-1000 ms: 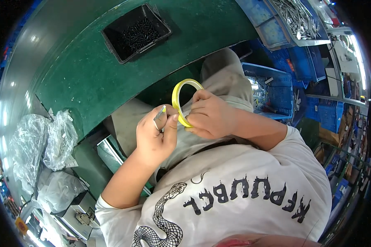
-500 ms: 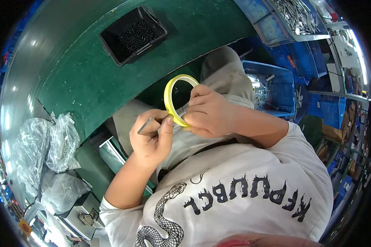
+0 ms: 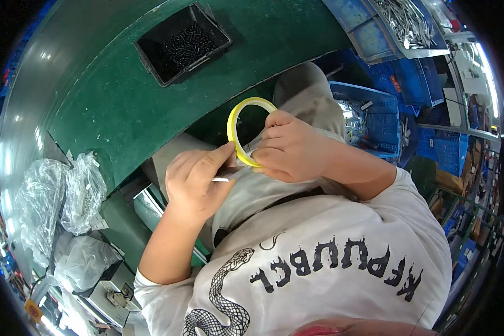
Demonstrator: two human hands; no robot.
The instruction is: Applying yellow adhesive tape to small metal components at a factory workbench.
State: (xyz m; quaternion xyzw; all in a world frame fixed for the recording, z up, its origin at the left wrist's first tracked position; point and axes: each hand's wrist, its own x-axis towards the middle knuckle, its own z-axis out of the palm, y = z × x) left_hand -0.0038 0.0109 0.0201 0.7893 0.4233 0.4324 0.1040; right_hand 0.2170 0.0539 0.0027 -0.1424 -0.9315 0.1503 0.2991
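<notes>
A roll of yellow tape (image 3: 233, 126) is held upright above my lap. My right hand (image 3: 291, 147) is closed around its right side. On the left, my left hand (image 3: 195, 178) has a fingertip at the roll's lower left edge. Its curled fingers hold a small flat strip, metal by its look (image 3: 220, 180), that now appears as a thin bright edge. Whether a tape end is lifted between the hands cannot be made out.
A black bin (image 3: 221, 42) of small dark parts stands on the green worktop (image 3: 117, 120). Clear plastic bags (image 3: 84, 193) lie at the left. Blue crates (image 3: 383, 115) with metal parts are at the right, one raised tray (image 3: 375, 53) holding thin metal pieces.
My left hand has rolled over, turning its back upward and the flat strip edge-on. The tape roll and my right hand have shifted slightly to the right.
</notes>
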